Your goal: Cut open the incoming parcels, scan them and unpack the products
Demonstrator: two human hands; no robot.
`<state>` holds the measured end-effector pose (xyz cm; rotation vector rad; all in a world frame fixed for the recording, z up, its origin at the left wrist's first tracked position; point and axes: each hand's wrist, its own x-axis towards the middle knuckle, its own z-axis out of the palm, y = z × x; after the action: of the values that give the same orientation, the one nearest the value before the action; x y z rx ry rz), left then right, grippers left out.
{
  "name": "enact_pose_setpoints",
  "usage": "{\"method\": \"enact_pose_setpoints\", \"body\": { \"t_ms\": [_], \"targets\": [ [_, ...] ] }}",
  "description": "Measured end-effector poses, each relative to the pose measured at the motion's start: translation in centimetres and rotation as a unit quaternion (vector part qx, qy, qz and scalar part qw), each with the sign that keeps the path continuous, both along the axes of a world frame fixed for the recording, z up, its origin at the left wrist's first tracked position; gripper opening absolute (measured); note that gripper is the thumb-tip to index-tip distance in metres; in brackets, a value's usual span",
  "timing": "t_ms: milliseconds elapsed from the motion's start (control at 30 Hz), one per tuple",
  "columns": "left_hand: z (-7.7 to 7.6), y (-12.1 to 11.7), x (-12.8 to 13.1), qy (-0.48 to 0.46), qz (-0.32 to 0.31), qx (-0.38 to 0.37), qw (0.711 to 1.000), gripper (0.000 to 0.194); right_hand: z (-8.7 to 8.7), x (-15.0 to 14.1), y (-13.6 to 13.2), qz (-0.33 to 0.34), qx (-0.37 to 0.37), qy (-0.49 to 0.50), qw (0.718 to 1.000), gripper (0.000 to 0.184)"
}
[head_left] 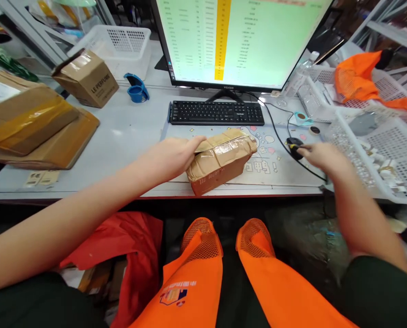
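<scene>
My left hand is closed on the left end of a small brown cardboard box, which sits tilted at the desk's front edge. Clear tape covers its crumpled top flap. Over on the right, my right hand is closed in a pinch beside a black computer mouse. A bit of yellow shows at its fingertips; motion blur hides what they hold, if anything. Behind the box lies a black keyboard, below a large monitor showing a table with one orange column.
Stacked cardboard parcels and a box marked LE PERFUME stand left, near a blue cup-like container. White plastic baskets with small items line the right. A black cable crosses the mat.
</scene>
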<state>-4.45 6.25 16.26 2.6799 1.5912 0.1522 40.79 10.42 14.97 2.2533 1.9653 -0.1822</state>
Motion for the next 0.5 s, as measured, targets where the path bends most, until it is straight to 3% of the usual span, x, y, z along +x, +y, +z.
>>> {"method": "enact_pose_setpoints", "body": {
  "t_ms": [67,133,233,267,333,400,467,500],
  "targets": [
    [-0.3,0.1,0.0,-0.032,0.015,0.028,0.999,0.051,-3.0,0.6,-0.9,-0.007,0.004,0.053,0.999,0.057],
    [-0.5,-0.3,0.5,-0.046,0.032,0.037,0.998,0.048,-4.9,-1.9,-2.3,0.004,0.11,0.087,0.99,0.053],
    [-0.5,-1.8,2.1,-0.031,0.037,0.049,0.998,0.046,-4.9,-9.1,-4.3,0.106,0.329,0.179,0.921,0.048],
    [-0.4,-2.4,2.7,-0.02,0.037,0.054,0.998,0.045,-4.4,-11.8,-4.9,0.164,0.355,0.209,0.897,0.048],
    [-0.3,-3.2,3.7,-0.003,0.037,0.056,0.998,0.042,-3.3,-16.6,-5.7,0.255,0.34,0.229,0.876,0.047],
    [-0.3,-3.0,3.9,-0.03,0.044,0.046,0.997,0.04,-2.8,-19.9,-6.1,0.265,0.326,0.222,0.88,0.046],
    [-0.6,-1.8,3.3,-0.143,0.078,0.003,0.987,0.04,-3.0,-21.1,-6.2,0.247,0.323,0.227,0.885,0.048],
    [-0.8,-1.0,2.8,-0.231,0.108,-0.037,0.966,0.041,-3.2,-21.1,-6.2,0.248,0.319,0.234,0.884,0.05]
  ]
}}
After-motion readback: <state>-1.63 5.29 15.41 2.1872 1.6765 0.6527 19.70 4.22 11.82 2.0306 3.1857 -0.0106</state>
